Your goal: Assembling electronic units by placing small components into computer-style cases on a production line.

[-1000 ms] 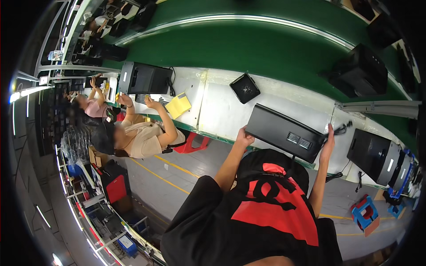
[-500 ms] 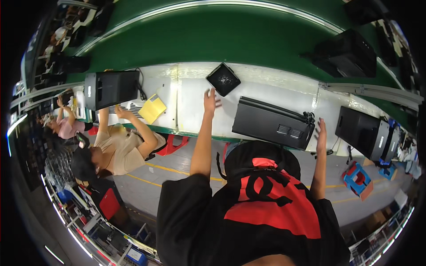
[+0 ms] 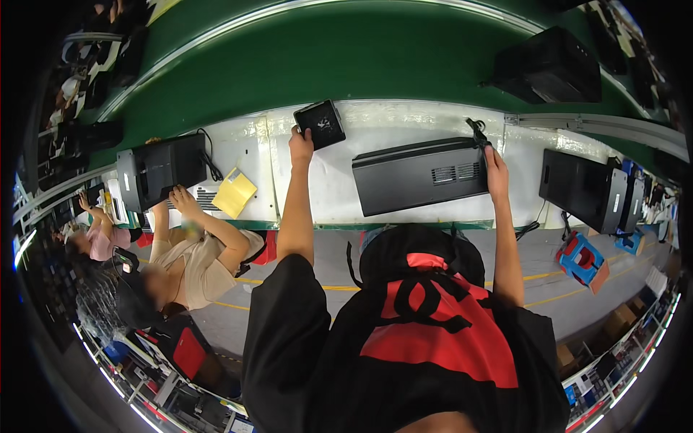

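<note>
My left hand (image 3: 302, 146) is closed on the near left corner of a small square black tray (image 3: 326, 136), thumb on top, at the far side of the white table. At the right end of a long black case (image 3: 404, 180) with two vent grilles, my right hand (image 3: 497, 172) grips the edge; its fingers are partly hidden. A bundled black cable (image 3: 476, 131) lies by that end, close to my fingertips. Whether those fingers also touch the cable, I cannot tell. The case lies flat on the table in front of me.
A co-worker (image 3: 195, 256) at my left handles another black case (image 3: 170, 169), beside a yellow sheet (image 3: 236, 193). More black cases (image 3: 581, 191) stand at the right. Beyond the table runs a green belt (image 3: 404, 58) carrying a black case (image 3: 548, 68). A blue-and-red stool (image 3: 581, 258) stands on the floor.
My left hand has taken hold of the tray, which has shifted left and turned. My right hand has moved in onto the case's end. The case now lies straighter, with its cable at the far side.
</note>
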Available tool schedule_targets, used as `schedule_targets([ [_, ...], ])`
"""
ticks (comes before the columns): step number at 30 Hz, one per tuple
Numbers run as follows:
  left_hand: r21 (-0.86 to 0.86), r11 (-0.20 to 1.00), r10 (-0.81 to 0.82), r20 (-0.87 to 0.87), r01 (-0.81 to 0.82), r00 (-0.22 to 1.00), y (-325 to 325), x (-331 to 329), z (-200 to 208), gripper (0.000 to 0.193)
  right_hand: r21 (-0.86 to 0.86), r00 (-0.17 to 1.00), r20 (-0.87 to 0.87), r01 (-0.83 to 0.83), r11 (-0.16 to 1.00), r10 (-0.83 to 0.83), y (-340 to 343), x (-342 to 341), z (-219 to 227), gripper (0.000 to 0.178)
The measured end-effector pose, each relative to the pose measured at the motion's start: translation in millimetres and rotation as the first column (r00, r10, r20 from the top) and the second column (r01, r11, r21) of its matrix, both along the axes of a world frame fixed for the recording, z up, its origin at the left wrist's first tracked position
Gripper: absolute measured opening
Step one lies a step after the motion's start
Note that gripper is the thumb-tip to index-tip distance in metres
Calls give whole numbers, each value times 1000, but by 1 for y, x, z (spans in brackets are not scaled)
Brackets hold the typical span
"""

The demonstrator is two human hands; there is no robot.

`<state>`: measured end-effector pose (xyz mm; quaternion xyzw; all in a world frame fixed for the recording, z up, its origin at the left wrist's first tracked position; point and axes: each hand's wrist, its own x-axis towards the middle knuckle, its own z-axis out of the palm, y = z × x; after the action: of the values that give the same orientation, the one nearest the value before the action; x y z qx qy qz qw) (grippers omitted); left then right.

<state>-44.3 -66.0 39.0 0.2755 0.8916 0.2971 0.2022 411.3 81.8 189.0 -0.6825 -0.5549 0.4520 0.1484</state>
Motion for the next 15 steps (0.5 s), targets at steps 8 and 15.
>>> schedule_targets([
  [8,-174,892,-452,-338,417,826,26,41,10,39,32,939,-303,181,983,-163,-34,41,-21,52],
  [15,-342,781,-616,-289,523,733,29,25,-15,26,-22,871,-339,371,928,-356,-102,115,-9,42],
])
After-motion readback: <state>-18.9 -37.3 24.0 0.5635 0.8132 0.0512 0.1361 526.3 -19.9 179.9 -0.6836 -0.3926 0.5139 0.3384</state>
